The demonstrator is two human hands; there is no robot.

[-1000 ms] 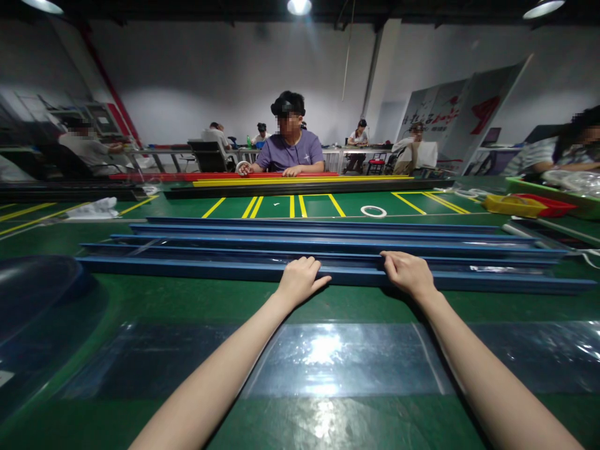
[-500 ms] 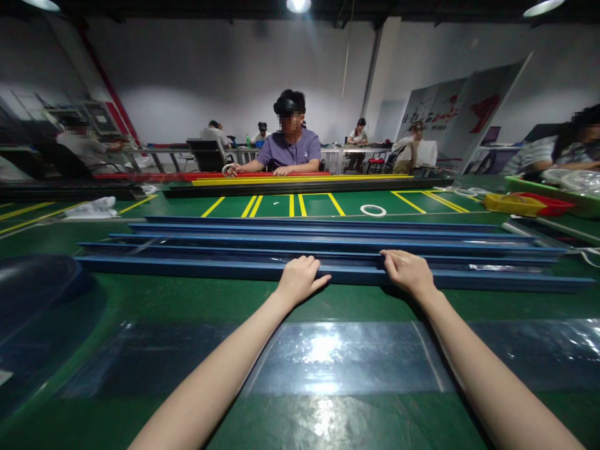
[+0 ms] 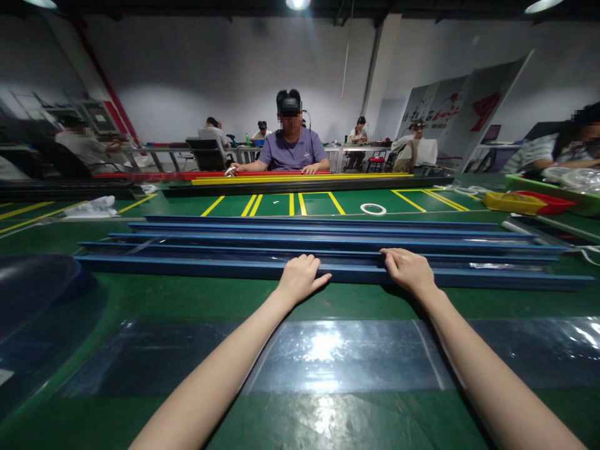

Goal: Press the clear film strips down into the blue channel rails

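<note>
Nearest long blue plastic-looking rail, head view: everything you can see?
The long blue rail is straight, with a plain near face and both ends in view. It lies lengthwise across the green tabletop. The bare left hand and bare right hand rest on it, reaching over its top edge.

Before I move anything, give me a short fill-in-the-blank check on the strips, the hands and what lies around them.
1. The long strips under the left hand and the right hand are ____ in colour.
2. The flat ring lying on the green table beyond them is ____ in colour.
3. Between the black strip and the red strip lies a ____ strip.

Missing words: blue; white; yellow.
</note>
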